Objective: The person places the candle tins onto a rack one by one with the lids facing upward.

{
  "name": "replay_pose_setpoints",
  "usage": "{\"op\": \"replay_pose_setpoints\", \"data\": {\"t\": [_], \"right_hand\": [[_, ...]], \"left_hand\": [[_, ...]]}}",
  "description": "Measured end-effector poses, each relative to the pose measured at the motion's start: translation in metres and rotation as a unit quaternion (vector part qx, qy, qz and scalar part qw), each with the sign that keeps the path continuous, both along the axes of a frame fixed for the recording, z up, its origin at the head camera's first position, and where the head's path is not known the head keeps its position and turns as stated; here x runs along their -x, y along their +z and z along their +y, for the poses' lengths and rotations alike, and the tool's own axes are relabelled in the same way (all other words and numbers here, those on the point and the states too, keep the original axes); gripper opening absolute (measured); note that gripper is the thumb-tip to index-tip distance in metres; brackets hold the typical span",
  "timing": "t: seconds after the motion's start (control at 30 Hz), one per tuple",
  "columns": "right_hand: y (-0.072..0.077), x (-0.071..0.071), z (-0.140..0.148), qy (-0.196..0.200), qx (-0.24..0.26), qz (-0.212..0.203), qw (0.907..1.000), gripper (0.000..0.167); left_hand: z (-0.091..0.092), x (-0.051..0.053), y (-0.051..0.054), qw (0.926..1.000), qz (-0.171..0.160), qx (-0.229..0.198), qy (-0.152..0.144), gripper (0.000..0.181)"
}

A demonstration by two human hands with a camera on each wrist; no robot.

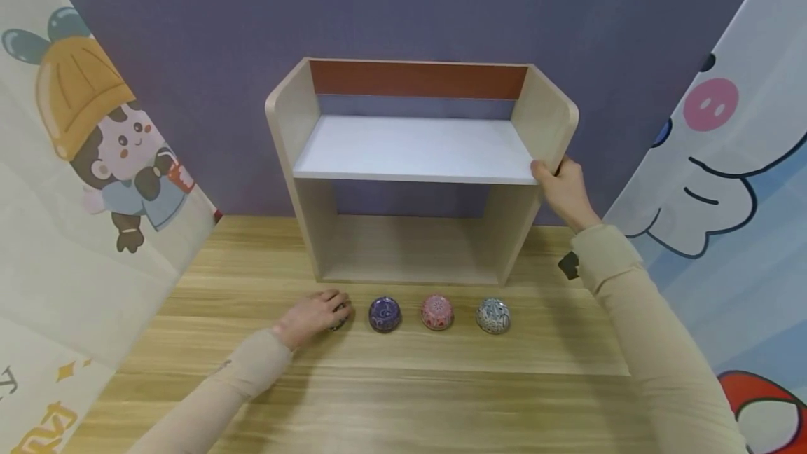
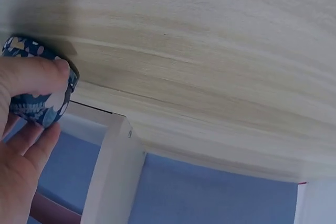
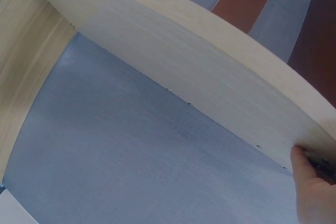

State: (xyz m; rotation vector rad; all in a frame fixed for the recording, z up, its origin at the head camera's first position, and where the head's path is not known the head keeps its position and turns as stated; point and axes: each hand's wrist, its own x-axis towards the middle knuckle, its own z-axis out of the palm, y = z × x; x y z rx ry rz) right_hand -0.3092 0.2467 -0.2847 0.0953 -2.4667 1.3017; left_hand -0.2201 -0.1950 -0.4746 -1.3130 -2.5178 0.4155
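Observation:
My left hand [image 1: 315,317] grips a small round dark blue tin [image 1: 340,319] on the table, left of three others. In the left wrist view the thumb and fingers of the left hand [image 2: 23,124] hold the flower-patterned tin [image 2: 37,100]. To its right stand a purple-blue tin [image 1: 384,314], a pink tin [image 1: 437,312] and a white-and-blue tin [image 1: 493,316]. My right hand [image 1: 567,191] grips the right side panel [image 1: 545,114] of the wooden shelf, level with its middle board. A dark patch by the right hand [image 3: 315,198] is unclear in the right wrist view.
The two-tier shelf [image 1: 412,149] stands behind the row of tins on the wooden table [image 1: 403,398]. A small black object [image 1: 569,265] lies by the right sleeve. Cartoon-printed curtains [image 1: 82,160] flank both sides, with a blue-grey backdrop [image 1: 416,5] behind.

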Motion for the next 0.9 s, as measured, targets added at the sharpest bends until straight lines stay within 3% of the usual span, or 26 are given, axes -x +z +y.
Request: {"op": "replay_pose_setpoints", "data": {"t": [0.2, 0.4, 0.9], "right_hand": [[0.001, -0.001, 0.000, -0.003, -0.004, 0.003, 1.0000, 0.049], [0.002, -0.002, -0.001, -0.008, -0.005, 0.003, 1.0000, 0.048], [0.000, -0.001, -0.001, -0.005, -0.004, 0.006, 1.0000, 0.048]], "left_hand": [[0.005, 0.002, -0.006, 0.9972, 0.067, 0.033, -0.003, 0.046], [0.009, 0.002, -0.009, 0.9941, 0.096, 0.051, 0.007, 0.036], [0.013, -0.002, -0.004, 0.9941, 0.082, 0.064, 0.030, 0.036]]}}
